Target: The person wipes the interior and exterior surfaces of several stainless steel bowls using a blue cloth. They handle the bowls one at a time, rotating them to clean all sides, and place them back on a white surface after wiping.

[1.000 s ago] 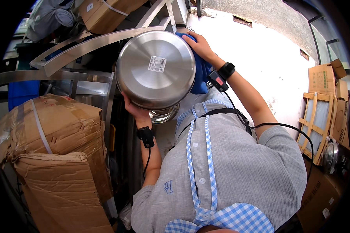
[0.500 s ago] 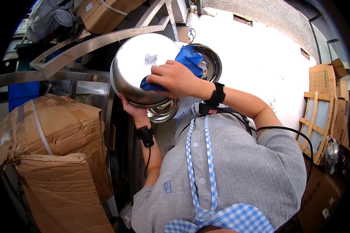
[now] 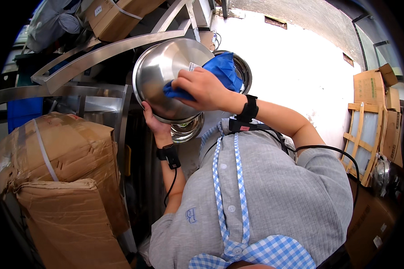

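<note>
Storeroom, cardboard boxes point(image 3: 54, 152) | left hand point(image 3: 155, 125) grips steel pot point(image 3: 166, 76) | right hand point(image 3: 202, 87) clutches blue cloth point(image 3: 220, 71)

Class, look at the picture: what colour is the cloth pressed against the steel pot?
Blue. The cloth under the right hand shows best in the head view.

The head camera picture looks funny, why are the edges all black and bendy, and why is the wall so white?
In the head view, the fisheye lens leaves a black ring at the rim and bows straight edges such as the steel shelf rail. Strong light washes out the white wall to a featureless glare. The round shiny steel pot shows soft bright reflections, while the brown cardboard boxes at the left lie in dimmer light.
</note>
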A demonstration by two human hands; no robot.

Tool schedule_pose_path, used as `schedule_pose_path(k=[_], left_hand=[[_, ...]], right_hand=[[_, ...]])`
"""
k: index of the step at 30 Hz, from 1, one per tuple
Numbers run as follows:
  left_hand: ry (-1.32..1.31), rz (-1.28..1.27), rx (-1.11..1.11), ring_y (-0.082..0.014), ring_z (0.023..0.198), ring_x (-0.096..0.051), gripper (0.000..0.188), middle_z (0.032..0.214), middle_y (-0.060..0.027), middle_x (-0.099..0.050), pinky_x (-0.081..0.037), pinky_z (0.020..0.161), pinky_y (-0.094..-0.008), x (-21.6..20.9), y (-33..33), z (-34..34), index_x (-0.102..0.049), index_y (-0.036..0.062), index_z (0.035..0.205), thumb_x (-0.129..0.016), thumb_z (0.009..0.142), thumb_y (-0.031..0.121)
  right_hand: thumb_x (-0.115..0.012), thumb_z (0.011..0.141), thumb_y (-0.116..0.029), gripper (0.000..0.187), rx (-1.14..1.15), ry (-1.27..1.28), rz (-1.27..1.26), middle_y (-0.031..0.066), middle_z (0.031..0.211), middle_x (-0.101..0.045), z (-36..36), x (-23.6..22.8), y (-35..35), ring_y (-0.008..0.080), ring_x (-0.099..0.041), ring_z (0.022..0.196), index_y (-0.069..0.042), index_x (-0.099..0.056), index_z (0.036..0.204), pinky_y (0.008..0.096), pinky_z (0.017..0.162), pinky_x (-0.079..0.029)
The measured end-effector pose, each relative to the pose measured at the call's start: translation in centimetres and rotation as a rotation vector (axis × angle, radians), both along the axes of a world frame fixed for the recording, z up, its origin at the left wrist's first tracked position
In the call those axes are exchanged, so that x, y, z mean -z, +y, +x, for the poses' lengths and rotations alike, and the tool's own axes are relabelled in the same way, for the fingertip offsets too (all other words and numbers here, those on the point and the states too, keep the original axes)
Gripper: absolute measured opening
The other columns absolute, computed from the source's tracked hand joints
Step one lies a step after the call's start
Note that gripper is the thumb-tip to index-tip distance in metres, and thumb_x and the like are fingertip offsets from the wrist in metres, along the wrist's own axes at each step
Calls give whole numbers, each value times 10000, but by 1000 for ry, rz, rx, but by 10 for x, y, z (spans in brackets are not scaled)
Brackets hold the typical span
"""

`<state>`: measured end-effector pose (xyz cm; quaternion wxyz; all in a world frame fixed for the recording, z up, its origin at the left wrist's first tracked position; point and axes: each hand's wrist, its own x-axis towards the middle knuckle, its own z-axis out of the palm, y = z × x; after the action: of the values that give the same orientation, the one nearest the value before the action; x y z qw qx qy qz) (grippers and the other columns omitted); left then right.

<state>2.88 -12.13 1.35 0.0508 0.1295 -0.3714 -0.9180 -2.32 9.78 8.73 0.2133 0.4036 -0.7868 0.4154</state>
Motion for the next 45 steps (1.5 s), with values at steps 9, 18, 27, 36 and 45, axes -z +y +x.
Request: schedule_pose_path(k=[9,18,27,36,45], left_hand=[[24,-43,-39,-250,1137,-550,479,1266,-102,-559,-436,979,-406,6,-2,12,-469,27,1314,-466,993,383],[-1,-1,-79,-228,1141,-543,454,1256,-98,-565,-436,976,-389,2,-10,17,-493,26,1294,-461,998,369],[10,-58,-81,-213,1127,-547,444,1248,-78,-569,-430,973,-365,9,-16,17,-508,37,1276,-460,997,379],[37,18,-38,-232,1119,-557,473,1266,-81,-566,-435,970,-384,-8,-12,13,-488,69,1328,-469,988,396],[242,-149,183,-223,1106,-566,446,1250,-95,-578,-444,951,-378,-1,-42,35,-487,37,1325,-513,976,313]], right_hand=[[-681,813,-183,230,312,-201,-162,103,911,-572,-66,11,12,313,-597,763,-112,-587,1011,384,666,-473],[-692,803,-233,241,262,-154,-109,99,892,-573,-45,-10,-9,313,-606,770,-114,-609,995,389,657,-488],[-639,844,-250,253,504,-403,-85,162,929,-596,-40,37,22,376,-610,775,-71,-576,1010,428,679,-498],[-667,819,-231,237,443,-266,-133,122,910,-578,-45,22,32,353,-611,786,-106,-581,1001,438,660,-496],[-713,844,-238,257,-82,-303,-125,70,941,-595,-100,-1,57,180,-589,875,-57,-680,1024,288,796,-461]])
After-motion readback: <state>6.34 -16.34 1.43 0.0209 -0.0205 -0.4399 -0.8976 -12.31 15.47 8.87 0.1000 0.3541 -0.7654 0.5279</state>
